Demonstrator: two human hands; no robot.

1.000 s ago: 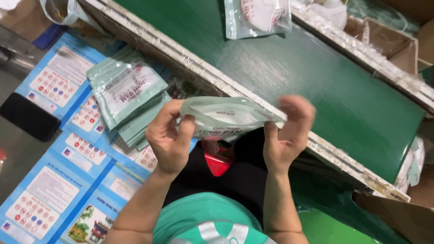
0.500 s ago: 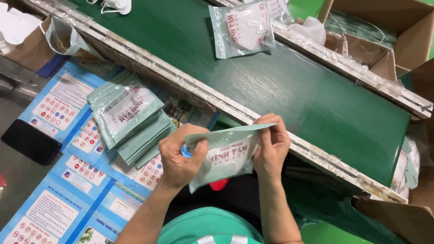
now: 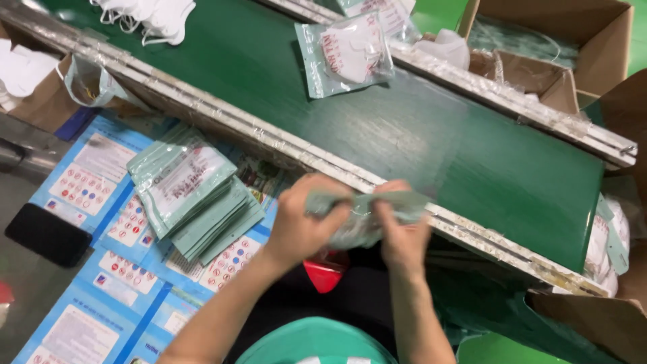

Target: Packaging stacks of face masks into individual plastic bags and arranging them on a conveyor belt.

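Both hands gripped one pale green packet just in front of the near rail of the green conveyor belt. Curled around the packet's left end, the left hand had its fingers closed over the top edge, while the right hand pinched the right part with fingers folded down on it. The packet lay crumpled and blurred between them, its long axis running roughly left to right along the rail, its right end poking out past the right hand toward the belt. Which face was turned up could not be told. To the left, a stack of matching green packets rested fanned on blue printed sheets, well apart from the hands. Farther up the belt lay a filled packet with a white mask inside, and a heap of loose white masks sat at the belt's far left.
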